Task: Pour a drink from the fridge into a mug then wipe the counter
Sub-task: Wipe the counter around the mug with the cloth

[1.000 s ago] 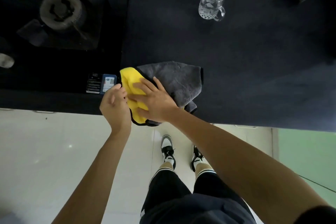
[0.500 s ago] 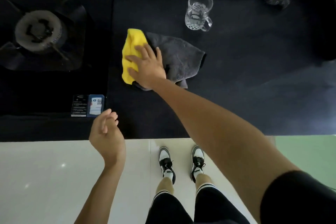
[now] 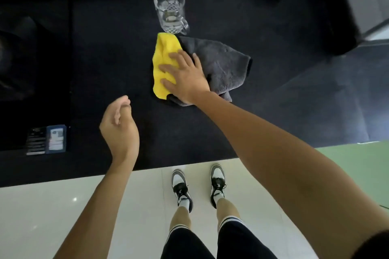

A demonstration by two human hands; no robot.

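Wipe step in hand. Right hand (image 3: 186, 78) lies flat, palm down, fingers spread, pressing the cloth (image 3: 219, 65) onto the black counter (image 3: 294, 90); nothing pinched, just pushed. Fingertips sit on the yellow fold, palm on the grey part, which bunches out to the right of the hand. Left hand (image 3: 119, 130) hangs loosely curled over the counter's near part, holding nothing, well apart from the cloth.

Glass mug (image 3: 171, 11) stands upright just beyond the fingertips. The yellow tip of the cloth looks to be touching its base, or nearly; can't tell which. Whether there's drink inside is hard to read through the cut glass.

Risk: another push away from the body would likely drive the cloth into the mug and slide or tip it. A flat palm also has weak hold, so the loose grey end could drag or fold under. Safer to sweep sideways, or move the mug with the free hand.
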